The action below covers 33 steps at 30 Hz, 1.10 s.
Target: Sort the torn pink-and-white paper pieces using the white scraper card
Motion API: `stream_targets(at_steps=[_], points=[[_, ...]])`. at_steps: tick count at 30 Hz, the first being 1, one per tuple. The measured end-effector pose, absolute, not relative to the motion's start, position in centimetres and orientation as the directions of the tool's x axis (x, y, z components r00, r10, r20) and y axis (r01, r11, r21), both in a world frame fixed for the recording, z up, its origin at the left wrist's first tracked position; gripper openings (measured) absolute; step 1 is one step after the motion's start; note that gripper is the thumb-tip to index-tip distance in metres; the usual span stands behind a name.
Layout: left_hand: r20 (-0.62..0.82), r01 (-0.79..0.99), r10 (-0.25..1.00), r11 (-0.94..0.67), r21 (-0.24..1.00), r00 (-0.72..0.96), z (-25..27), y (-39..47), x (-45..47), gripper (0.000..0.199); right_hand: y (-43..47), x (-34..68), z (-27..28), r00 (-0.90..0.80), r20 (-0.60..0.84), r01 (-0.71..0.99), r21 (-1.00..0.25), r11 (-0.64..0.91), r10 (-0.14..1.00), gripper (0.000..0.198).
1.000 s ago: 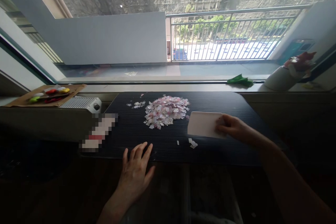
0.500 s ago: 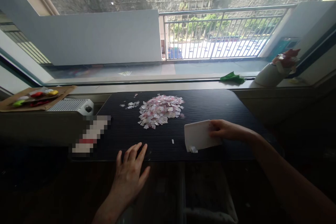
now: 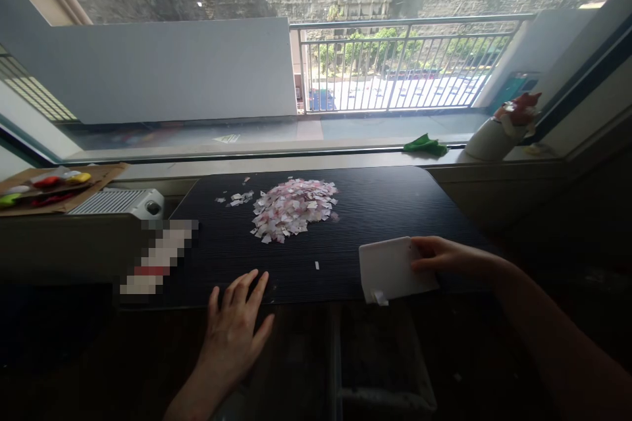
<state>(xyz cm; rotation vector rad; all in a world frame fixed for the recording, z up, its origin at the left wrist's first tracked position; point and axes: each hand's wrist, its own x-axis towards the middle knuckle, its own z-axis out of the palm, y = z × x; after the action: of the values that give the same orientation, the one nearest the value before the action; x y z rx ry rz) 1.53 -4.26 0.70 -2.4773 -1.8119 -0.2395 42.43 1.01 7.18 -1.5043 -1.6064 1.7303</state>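
Paper scraps [image 3: 295, 209], head view: bulk heaped on the tabletop [image 3: 395, 200]; stray scraps [image 3: 241, 198] and one loose strip [image 3: 316, 266] lie apart. Work judged early: only a small cluster [image 3: 379, 298] sits at the white card [image 3: 388, 268]. Right hand [image 3: 438, 255] grips that card; left hand [image 3: 234, 321] empty, fingers spread, at the near edge.

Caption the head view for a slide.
Right hand holds a white card at the near edge of a dark table, paper scraps heaped beyond.
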Motion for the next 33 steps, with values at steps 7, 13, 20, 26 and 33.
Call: stream_targets(at_steps=[7,13,20,26,33], points=[[0.17,0.949,0.936,-0.316,0.026,0.307,0.7,-4.3,1.5,0.052,-1.3,42.4,7.5,-0.326,-0.376,0.413,-0.882,-0.227,0.867,0.026],[0.165,0.951,0.94,-0.308,0.035,0.298,0.5,-4.2,1.5,0.054,-1.2,41.8,8.2,-0.247,-0.327,0.486,-0.856,-0.175,0.912,0.024],[0.183,0.95,0.936,-0.311,0.027,0.301,0.6,-4.3,1.6,0.055,2.1,38.3,6.9,-0.22,-0.121,0.371,-0.928,-0.032,0.968,0.023],[0.174,0.951,0.938,-0.308,0.018,0.3,0.9,-4.6,2.0,0.054,5.6,34.1,5.7,-0.294,-0.094,0.358,-0.933,0.019,0.951,0.019],[0.178,0.947,0.933,-0.321,0.02,0.313,0.9,-4.6,2.0,0.054,4.1,39.4,6.3,-0.283,-0.262,0.486,-0.869,-0.098,0.923,0.021]])
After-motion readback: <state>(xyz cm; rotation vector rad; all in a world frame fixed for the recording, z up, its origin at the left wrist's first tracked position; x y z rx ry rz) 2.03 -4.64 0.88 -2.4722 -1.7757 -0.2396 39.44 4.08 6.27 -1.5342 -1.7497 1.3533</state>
